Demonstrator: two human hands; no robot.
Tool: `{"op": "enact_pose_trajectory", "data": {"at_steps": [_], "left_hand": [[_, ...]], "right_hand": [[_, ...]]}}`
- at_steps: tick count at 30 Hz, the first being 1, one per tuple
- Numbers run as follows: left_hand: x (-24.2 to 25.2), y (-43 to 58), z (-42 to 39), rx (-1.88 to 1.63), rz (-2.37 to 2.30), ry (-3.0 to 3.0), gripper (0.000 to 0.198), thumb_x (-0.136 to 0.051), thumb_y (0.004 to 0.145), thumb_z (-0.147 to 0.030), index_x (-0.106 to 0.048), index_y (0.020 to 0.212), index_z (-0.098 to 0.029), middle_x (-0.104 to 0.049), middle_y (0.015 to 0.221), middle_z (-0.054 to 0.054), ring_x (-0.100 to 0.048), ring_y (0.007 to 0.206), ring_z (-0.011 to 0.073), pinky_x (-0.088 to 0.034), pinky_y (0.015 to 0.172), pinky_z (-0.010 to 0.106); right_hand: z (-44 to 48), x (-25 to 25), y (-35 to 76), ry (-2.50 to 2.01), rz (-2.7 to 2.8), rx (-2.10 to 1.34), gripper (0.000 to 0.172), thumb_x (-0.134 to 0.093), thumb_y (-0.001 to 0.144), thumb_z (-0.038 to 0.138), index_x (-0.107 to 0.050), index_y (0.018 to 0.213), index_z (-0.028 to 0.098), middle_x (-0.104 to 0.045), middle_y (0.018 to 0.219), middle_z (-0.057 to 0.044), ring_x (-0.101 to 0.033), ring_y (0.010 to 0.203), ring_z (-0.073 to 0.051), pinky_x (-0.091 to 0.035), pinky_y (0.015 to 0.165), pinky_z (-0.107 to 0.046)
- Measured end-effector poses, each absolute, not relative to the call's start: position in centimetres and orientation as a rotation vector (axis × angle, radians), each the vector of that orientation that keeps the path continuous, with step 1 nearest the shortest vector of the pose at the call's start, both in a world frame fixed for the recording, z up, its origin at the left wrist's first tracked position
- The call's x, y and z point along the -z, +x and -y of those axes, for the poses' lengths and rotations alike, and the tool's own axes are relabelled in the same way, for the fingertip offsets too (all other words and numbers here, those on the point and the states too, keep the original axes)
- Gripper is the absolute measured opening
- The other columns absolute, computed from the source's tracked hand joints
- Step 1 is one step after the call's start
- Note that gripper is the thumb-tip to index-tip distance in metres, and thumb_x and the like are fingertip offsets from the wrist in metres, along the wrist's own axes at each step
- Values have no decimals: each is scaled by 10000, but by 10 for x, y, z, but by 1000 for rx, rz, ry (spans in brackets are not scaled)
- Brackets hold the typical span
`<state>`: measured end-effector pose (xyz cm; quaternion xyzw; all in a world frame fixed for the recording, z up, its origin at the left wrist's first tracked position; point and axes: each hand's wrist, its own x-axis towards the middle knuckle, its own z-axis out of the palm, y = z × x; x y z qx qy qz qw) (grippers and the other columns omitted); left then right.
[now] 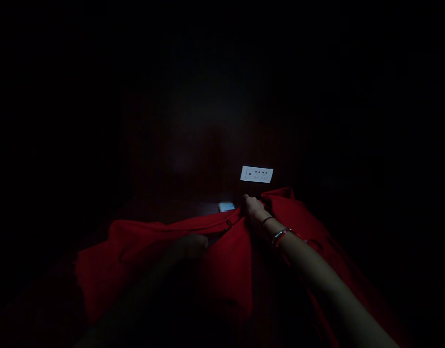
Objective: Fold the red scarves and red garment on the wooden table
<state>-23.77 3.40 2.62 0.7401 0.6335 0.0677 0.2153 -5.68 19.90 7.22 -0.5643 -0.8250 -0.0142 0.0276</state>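
A large piece of red cloth point(142, 237) lies spread and folded in front of me, its frayed edge at the left. It may be a garment, but the dark hides its shape. My right hand point(254, 209), with bracelets on the wrist, is closed on the cloth near its far edge. Lower and to the left, my left hand point(194, 244) is in deep shadow, its fingers curled closed at the cloth's fold. A small dark, shiny detail sits on the fold between both hands. One flap of cloth hangs down toward me between my arms.
A white socket panel point(256, 174) is set in the dark surface beyond my right hand. Just past the cloth's far edge shows a small, pale, bright rectangular thing point(227, 207), partly covered. Everything else around is too dark to make out.
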Motion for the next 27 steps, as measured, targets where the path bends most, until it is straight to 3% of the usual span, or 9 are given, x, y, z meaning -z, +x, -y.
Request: {"op": "enact_pose_trajectory", "data": {"at_steps": [3,9,13,17,19,21,24,27], "left_hand": [[-29,-234,-33,12,-1660,2142,210,-579,622,-155,-620,828,-162,-634,894,31,-547,765,166,-422,704,277],[-40,-235,-30,104,-1165,1990,218,-617,665,-363,-635,780,-179,-629,686,-27,-550,679,136,-428,635,230],[-42,-238,-33,-39,-1708,2094,252,-525,746,-354,-609,914,-185,-640,876,33,-570,775,165,-423,668,248],[-30,-255,-41,-274,-2459,2249,316,-424,788,-193,-536,1082,-159,-541,1130,140,-475,1054,263,-358,837,393],[-25,-268,-45,-176,-2567,2257,313,-409,778,-156,-557,1054,-152,-552,1114,146,-482,1047,274,-333,860,427],[-24,-282,-48,-124,-2541,2166,285,-382,788,-169,-590,983,-160,-609,1008,121,-547,945,246,-369,821,386],[-38,-299,-47,-386,-2565,1913,310,-324,824,-253,-579,991,-195,-635,943,81,-584,855,206,-418,707,292],[-59,-309,-39,-675,-2700,1715,362,-271,844,-333,-554,1036,-214,-625,964,68,-580,848,205,-425,652,267]], "right_hand": [[-200,-78,-56,-1666,2416,116,408,-367,796,115,-373,1202,155,-557,1078,-162,-556,967,-257,-436,703,-307],[-206,-71,-50,-1516,2462,10,522,-418,725,63,-365,1237,148,-560,1085,-137,-551,967,-228,-419,737,-272],[-205,-62,-44,-1453,2538,-72,580,-467,701,81,-347,1267,100,-477,1196,-142,-498,1035,-195,-389,814,-231],[-199,-59,-44,-1483,2549,-25,619,-511,689,134,-331,1278,79,-445,1204,-157,-482,1033,-200,-394,814,-243],[-196,-56,-47,-1461,2609,84,608,-518,682,130,-356,1268,126,-443,1201,-143,-476,1033,-215,-402,796,-272],[-196,-54,-52,-1399,2709,210,514,-499,698,127,-434,1206,178,-467,1178,-119,-477,1029,-226,-406,776,-297],[-199,-54,-61,-1331,2799,308,259,-449,766,178,-568,996,172,-556,1054,-105,-519,967,-216,-399,763,-299],[-203,-61,-68,-1358,2710,334,276,-325,857,261,-554,968,154,-586,992,-117,-547,915,-198,-396,745,-284]]}}
